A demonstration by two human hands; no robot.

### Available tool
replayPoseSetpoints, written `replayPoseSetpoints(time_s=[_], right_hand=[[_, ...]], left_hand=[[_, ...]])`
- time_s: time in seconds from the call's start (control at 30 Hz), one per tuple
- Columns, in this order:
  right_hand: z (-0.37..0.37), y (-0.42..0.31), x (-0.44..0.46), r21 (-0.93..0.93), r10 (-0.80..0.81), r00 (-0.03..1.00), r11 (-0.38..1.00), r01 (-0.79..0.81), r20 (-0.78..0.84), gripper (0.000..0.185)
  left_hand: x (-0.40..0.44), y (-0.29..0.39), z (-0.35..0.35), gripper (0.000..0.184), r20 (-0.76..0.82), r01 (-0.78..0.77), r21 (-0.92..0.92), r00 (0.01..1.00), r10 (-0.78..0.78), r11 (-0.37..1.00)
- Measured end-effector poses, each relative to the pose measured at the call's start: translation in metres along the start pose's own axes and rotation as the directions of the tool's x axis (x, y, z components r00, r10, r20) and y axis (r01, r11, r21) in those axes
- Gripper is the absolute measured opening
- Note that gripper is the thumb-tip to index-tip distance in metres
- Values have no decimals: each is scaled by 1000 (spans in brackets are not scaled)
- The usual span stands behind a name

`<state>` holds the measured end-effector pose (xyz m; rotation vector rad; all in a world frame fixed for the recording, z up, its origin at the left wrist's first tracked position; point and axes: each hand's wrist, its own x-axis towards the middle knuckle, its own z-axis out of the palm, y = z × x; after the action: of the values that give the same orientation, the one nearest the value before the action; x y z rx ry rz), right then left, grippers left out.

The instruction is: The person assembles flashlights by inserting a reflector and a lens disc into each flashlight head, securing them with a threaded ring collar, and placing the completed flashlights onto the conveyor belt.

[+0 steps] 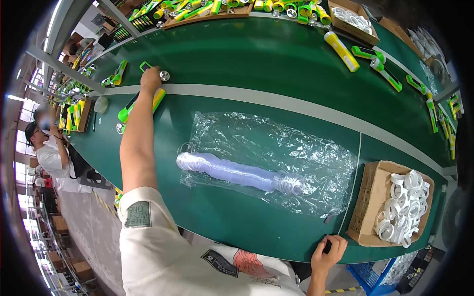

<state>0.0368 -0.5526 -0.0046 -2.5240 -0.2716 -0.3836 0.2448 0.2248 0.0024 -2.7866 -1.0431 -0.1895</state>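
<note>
My left hand (151, 79) reaches far out over the green belt at the upper left, closed around a green and black flashlight part (145, 66); a shiny reflector (164, 75) shows beside the fingers. Under that forearm lie a yellow flashlight (158, 98) and a green one (126, 109). My right hand (332, 248) rests at the table's near edge, fingers curled around a small black object (327, 245). Between the hands, a long stack of clear rings (232, 170) lies on a crinkled clear plastic bag (316, 167).
A cardboard box of white rings (363, 207) stands at the right. More flashlights (341, 51) lie on the belt (237, 54). A person (52, 153) sits at the far left. A blue crate (368, 281) stands below the table at the right.
</note>
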Motion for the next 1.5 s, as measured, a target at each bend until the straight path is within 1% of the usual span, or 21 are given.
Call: replayPoseSetpoints(time_s=[0.07,0.17,0.27,0.37,0.47,0.57,0.63,0.7,0.77,0.83,0.9,0.97,1.07,1.1,1.13,1.17,1.23,1.27,1.37,1.4,1.5], right_hand=[[0,-1,1,1,5,1000,1000,-5,4,15],[-1,-2,1,19,5,1000,1000,-5,6,16],[-2,-4,4,67,-27,999,997,29,-30,15],[-4,-1,2,154,-48,998,986,56,-51,16],[-12,-6,7,260,-38,996,964,58,-81,18],[-25,-32,23,350,-115,977,921,172,-179,22],[-34,-51,37,379,-167,963,895,237,-210,27],[-41,-64,46,461,-208,962,846,269,-179,40],[-46,-76,52,548,-243,956,784,292,-162,56],[-44,-75,48,655,-267,962,718,235,-52,75],[-47,-78,44,816,-276,960,564,123,46,83],[-46,-76,37,921,-303,936,387,-52,180,84],[-43,-75,26,857,-207,970,515,-2,127,74],[-43,-75,24,819,-173,978,573,6,114,72],[-41,-74,22,829,-125,991,558,38,39,66],[-39,-74,19,820,-118,993,570,53,18,66],[-37,-70,16,796,-111,994,599,85,-22,66],[-35,-70,15,786,-118,991,607,118,-58,65],[-34,-66,14,790,-138,990,605,104,-25,64],[-34,-66,13,780,-155,987,612,132,-46,64],[-33,-66,12,752,-214,973,626,207,-89,65]], left_hand=[[-4,4,-16,37,-37,-33,13,999,33,999],[4,8,-49,39,-242,-94,-11,966,89,996],[-10,34,-121,40,-153,27,-493,981,-117,870],[-52,74,-188,41,53,-8,-771,996,76,637],[-127,130,-242,32,-4,-196,-796,948,319,572],[-218,179,-281,27,-26,-296,-854,846,533,428],[-281,206,-299,26,24,-266,-912,726,687,312],[-340,227,-310,23,55,-245,-936,607,793,252],[-384,242,-304,20,14,-330,-922,493,870,201],[-426,255,-313,18,133,-263,-931,403,906,254],[-451,264,-303,19,89,-336,-915,375,923,224],[-463,267,-300,20,108,-311,-920,384,917,239],[-482,261,-286,18,-94,-256,-964,581,809,72],[-487,255,-280,20,-205,-351,-935,626,752,37],[-493,246,-273,24,-316,-445,-896,653,688,10],[-500,237,-269,29,-424,-533,-846,663,617,-9],[-523,232,-264,46,-555,-662,-745,547,627,-82],[-533,230,-259,51,-527,-660,-751,571,629,-30],[-542,224,-231,40,-458,-513,-854,659,597,-89],[-541,221,-226,26,-474,-522,-848,665,577,-95],[-538,217,-227,18,-268,-239,-963,800,537,-124]])
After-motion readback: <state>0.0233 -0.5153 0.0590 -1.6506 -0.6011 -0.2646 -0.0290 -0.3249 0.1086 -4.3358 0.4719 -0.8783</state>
